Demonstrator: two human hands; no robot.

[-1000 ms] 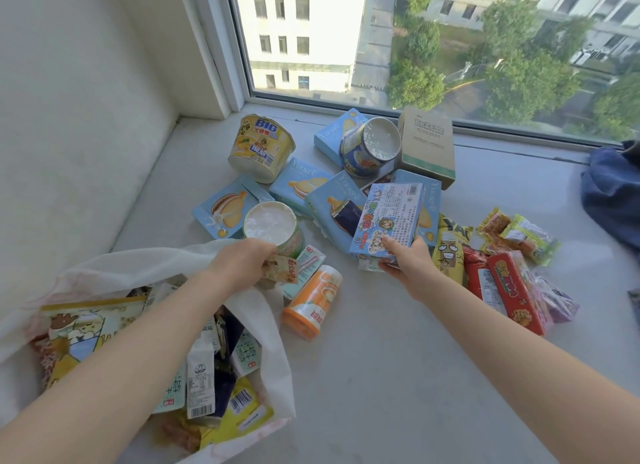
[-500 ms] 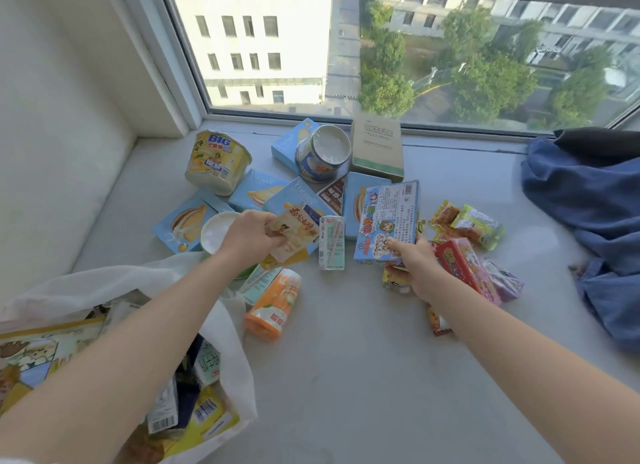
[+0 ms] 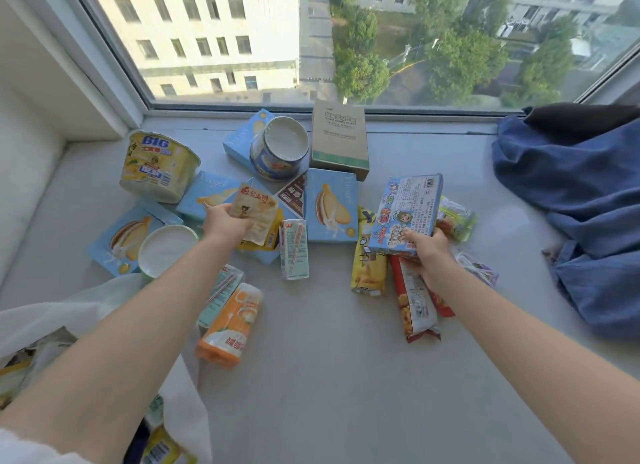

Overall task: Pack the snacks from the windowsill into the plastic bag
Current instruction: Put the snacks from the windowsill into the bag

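Arms stretched forward, the left hand [image 3: 224, 223] pinches a beige packet [image 3: 255, 211] and the right hand [image 3: 428, 254] grips a blue box [image 3: 406, 211] (tilted up). The plastic bag [image 3: 74, 306] lies under the left forearm, with a drink carton [image 3: 294, 249] between the hands.

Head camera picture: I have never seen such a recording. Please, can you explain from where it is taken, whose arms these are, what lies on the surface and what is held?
There is no machine here. A person wears a camera on the head, so the one picture looks forward and down along that person's own two bare arms.

The surface is a windowsill below a window. Many snacks lie on it, among them a yellow noodle bowl, a light blue box, a small drink carton and an orange tube.

The left hand pinches a beige snack packet. The right hand grips a blue printed box at its lower edge.

At the lower left is the white plastic bag, with some snacks already inside. At the right lies a blue cloth.
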